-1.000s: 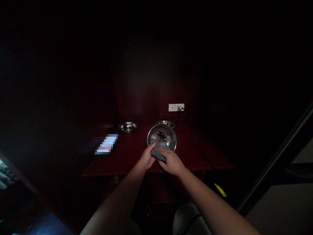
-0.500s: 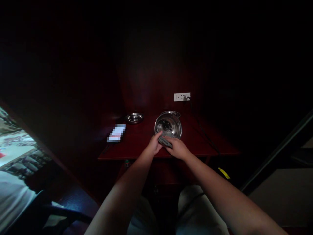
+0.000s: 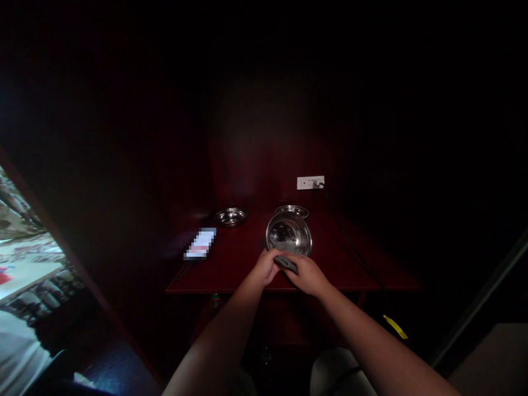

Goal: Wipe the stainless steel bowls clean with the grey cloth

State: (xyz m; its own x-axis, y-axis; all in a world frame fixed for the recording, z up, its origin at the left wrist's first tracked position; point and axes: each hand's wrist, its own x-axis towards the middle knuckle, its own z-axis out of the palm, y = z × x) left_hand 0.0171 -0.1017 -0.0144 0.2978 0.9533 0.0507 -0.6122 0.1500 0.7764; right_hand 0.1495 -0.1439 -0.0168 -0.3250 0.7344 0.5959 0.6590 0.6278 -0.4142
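A shiny steel bowl [image 3: 289, 231] is tilted with its opening toward me near the front of the dark red table [image 3: 239, 269]. My left hand [image 3: 266, 266] grips the near side of the bowl, its fingers partly hidden. My right hand [image 3: 304, 270] is closed on a grey cloth [image 3: 286, 263], which is folded over the bowl's near rim. Both hands meet at this rim. Behind the bowl lies a round steel plate or lid [image 3: 297, 210], partly covered by it.
A shallow steel dish [image 3: 231, 216] stands at the back left, with a phone [image 3: 201, 243] in front of it. A wall socket [image 3: 311, 182] holds a plug. A dark cable [image 3: 357, 250] crosses the right side. Below the edge hangs a yellow strip [image 3: 395, 326].
The whole scene sits lower in view as my head has tilted up. My hands still hold the bowl and cloth; the fingers have shifted slightly along the rim.
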